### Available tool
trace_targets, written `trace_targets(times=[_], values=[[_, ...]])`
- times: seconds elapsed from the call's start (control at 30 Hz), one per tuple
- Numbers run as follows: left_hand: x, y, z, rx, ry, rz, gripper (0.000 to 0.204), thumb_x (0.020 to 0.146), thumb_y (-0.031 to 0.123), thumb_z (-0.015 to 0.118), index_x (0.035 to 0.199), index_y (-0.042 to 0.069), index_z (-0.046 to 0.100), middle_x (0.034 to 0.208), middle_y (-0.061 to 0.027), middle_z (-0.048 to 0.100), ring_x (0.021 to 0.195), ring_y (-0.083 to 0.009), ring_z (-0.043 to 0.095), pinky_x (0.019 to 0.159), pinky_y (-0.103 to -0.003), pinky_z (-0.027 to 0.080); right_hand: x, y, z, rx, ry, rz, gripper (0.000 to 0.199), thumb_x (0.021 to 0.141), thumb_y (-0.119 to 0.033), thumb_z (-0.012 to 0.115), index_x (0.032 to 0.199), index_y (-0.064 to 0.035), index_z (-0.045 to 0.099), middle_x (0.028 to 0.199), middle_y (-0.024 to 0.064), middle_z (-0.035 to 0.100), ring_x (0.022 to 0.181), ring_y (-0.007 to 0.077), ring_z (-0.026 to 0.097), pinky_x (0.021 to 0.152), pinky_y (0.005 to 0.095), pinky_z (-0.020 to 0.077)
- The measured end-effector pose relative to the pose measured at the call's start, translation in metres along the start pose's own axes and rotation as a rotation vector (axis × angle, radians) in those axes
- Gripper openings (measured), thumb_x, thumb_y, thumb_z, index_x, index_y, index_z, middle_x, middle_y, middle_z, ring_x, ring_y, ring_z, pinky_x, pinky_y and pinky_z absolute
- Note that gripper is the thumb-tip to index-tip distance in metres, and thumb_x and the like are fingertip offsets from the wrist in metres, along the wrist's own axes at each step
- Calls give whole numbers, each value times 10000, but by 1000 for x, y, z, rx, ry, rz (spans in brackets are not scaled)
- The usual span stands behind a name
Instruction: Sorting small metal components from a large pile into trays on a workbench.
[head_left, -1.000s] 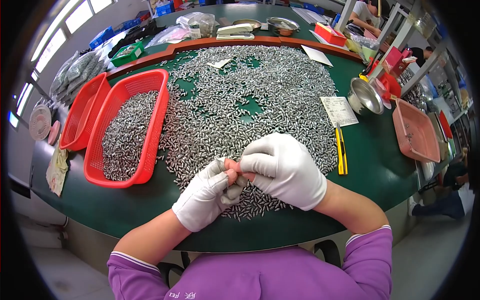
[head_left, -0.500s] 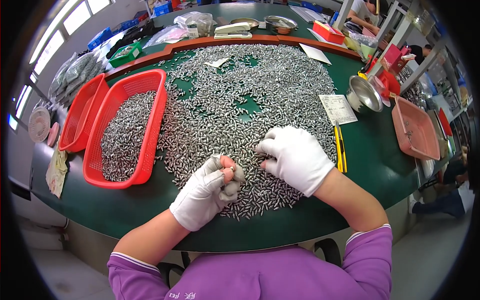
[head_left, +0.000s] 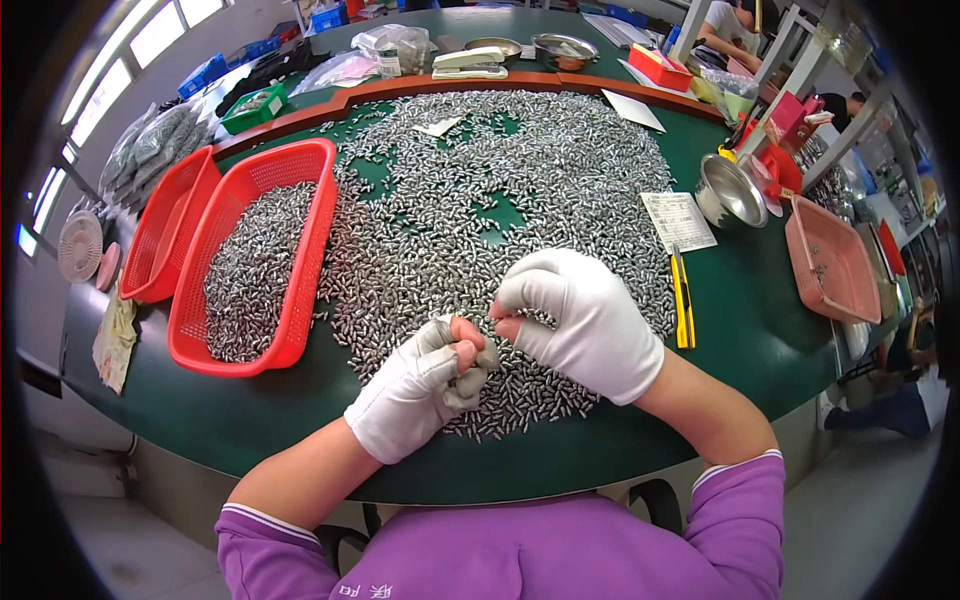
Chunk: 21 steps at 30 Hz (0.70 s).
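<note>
A wide layer of small silvery metal pieces (head_left: 420, 240), short and pointed, covers the middle of the green table. Over its near part is my left hand (head_left: 412, 392) in a white glove with bare thumb and index tips. Its fingers are curled and the thumb presses on the index finger; what sits between them is too small to make out. Just to its right, my right hand (head_left: 585, 328), gloved the same way, bends in a pinch with its bare fingertips close to the left ones. Anything in that pinch cannot be made out.
Left of the pieces stands a red basket (head_left: 317, 250) holding more of them, beside another red basket (head_left: 165, 235). On the right lie a yellow cutter (head_left: 683, 312) and a printed sheet (head_left: 680, 218), near a steel bowl (head_left: 735, 190) and a pink basin (head_left: 838, 265). A person works at far right.
My right hand has lifted off the pieces and come left toward my left hand, its fingers drawing into a pinch. My left hand has shifted slightly right.
</note>
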<state>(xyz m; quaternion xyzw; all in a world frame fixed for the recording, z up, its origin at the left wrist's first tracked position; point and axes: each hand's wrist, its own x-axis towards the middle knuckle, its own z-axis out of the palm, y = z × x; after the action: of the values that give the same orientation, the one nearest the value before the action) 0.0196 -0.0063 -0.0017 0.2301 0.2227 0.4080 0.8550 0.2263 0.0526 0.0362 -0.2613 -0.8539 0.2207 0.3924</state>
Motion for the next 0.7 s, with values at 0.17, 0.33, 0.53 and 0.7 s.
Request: trace_targets(times=[0.17, 0.33, 0.53, 0.7], values=[[-2, -1, 5, 19, 20, 26, 195, 918, 192, 674, 1049, 133, 542, 944, -4, 572, 677, -71, 418, 596, -198, 341, -4, -7, 7, 204, -33, 45, 160, 724, -44, 742, 877, -52, 696, 841, 92, 643, 760, 261, 640, 670, 338, 526], [-2, 0, 6, 57, 61, -8, 175, 921, 179, 671, 1040, 129, 553, 917, 7, 580, 674, -69, 416, 591, -196, 334, -3, -4, 9, 149, -44, -52, 195, 724, -56, 736, 916, -50, 706, 846, 99, 652, 746, 268, 649, 659, 343, 529], [1, -1, -2, 45, -1, 35, 163, 935, 208, 652, 1038, 113, 569, 888, 13, 572, 658, -63, 409, 569, -194, 318, -1, -7, 10, 16, 25, -92, 195, 712, -88, 735, 899, -60, 687, 813, 90, 649, 691, 287, 636, 597, 373, 520], [0, -1, 2, 35, 28, 41, 154, 935, 214, 649, 1020, 107, 576, 864, 7, 569, 642, -67, 403, 563, -200, 316, 1, -8, 8, -109, 3, -209, 143, 702, -105, 728, 823, -72, 660, 768, 65, 634, 655, 289, 621, 550, 386, 503]])
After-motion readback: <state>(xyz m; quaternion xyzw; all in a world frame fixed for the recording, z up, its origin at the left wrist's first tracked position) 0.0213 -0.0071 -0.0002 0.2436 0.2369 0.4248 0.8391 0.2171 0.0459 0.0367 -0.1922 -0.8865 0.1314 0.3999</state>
